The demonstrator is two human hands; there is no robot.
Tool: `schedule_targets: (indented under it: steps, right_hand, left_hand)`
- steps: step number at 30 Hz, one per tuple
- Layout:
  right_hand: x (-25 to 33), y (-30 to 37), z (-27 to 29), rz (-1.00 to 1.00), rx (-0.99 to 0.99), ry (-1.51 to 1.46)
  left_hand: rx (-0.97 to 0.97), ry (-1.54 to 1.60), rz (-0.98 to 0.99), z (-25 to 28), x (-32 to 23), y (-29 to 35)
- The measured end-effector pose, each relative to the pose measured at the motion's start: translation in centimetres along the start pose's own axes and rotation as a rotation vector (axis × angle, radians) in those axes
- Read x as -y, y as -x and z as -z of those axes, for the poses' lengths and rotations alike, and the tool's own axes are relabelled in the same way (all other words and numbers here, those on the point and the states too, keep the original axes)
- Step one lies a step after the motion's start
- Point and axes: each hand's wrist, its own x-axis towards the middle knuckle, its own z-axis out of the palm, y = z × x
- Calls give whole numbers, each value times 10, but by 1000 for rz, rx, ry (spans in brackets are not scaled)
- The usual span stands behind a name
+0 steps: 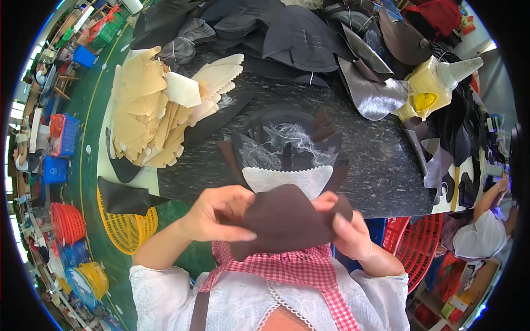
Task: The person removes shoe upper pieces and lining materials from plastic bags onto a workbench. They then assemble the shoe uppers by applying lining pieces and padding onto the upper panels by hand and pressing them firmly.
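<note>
Close to my chest, both hands hold a dark brown shaped piece of leather-like sheet [292, 220] with a curved, notched outline. My left hand [221, 214] grips its left end, thumb across the near face and fingers behind. At the right end, my right hand [349, 230] pinches it, with some fingers hidden behind the sheet. Just beyond it on the table lies a whitish piece with a zigzag edge [288, 177]. Behind that piece is a fanned pile of dark cut pieces [284, 146] covered in white, thread-like strands.
Cream zigzag-edged pieces [141, 113] are heaped on the left of the dark speckled table [381, 171]. Stacked black pieces [301, 41] line its far side. A yellowish bottle with a white nozzle [428, 91] stands at right. Yellow [130, 229] and red [417, 248] baskets flank me; another person [483, 234] is at far right.
</note>
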Motion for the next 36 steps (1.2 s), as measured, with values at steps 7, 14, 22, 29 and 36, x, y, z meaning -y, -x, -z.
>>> schedule_targets:
  steps: [7, 14, 22, 29, 36]
  right_hand:
    - [7, -42, 32, 83, -613, 616]
    - [5, -57, 49, 103, -557, 1015]
    - [28, -60, 77, 346, -485, 1584]
    - [4, -66, 34, 333, 157, 1429]
    - [32, -98, 29, 399, 323, 1696]
  left_hand:
    - [-153, -578, 95, 21, -31, -61]
    - [-227, -650, 8, 31, -8, -74]
    - [-287, -711, -3, 32, -7, -70]
    - [-414, -750, -30, 37, -14, -59]
    - [-400, -894, -113, 51, -10, -62]
